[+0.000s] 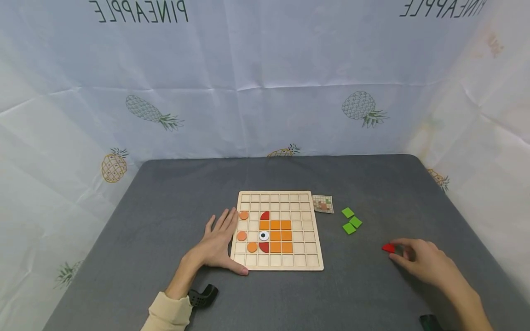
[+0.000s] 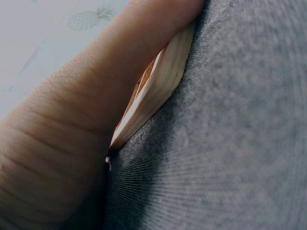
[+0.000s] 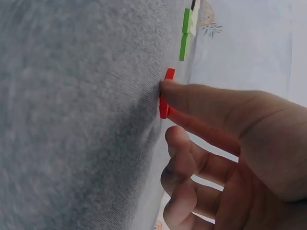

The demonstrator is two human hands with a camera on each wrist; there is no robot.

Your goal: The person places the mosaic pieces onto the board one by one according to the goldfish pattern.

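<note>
A wooden grid board (image 1: 306,263) lies on the grey table. My left hand (image 1: 217,244) rests along its left edge with fingers spread, the thumb at the front corner. On the board sit several orange squares (image 1: 275,235), two red quarter-round pieces (image 1: 264,247), a white eye piece (image 1: 263,235) and three orange discs (image 1: 242,236) near the left side. Off to the right, my right hand (image 1: 430,263) pinches a small red piece (image 1: 388,248) between thumb and index finger, at the table surface. Its other fingers are curled in the right wrist view; the fingers partly hide the piece's outline.
Three green squares (image 1: 349,228) lie loose between the board and my right hand. A small pattern card (image 1: 323,204) is beside the board's upper right edge. Behind the table (image 1: 186,184) hangs a pineapple-print cloth (image 1: 265,59).
</note>
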